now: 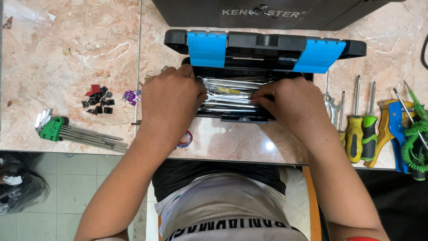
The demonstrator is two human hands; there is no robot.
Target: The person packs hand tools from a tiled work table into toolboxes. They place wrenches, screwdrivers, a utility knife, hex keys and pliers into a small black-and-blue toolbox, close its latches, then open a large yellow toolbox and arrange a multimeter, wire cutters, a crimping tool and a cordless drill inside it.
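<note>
Both hands, left [171, 100] and right [292, 103], gripping spanners [229, 96] in black-blue tool case [265, 49], hex keys [80, 133] far left.

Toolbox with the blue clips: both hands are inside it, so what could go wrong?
The lid stands open behind both hands; if it dropped it might pinch the left hand or right hand. The wrenches lie packed tight, so fingers could get nipped between them. The screwdrivers and hex keys sit near the table edge, where an elbow might knock them off.
</note>
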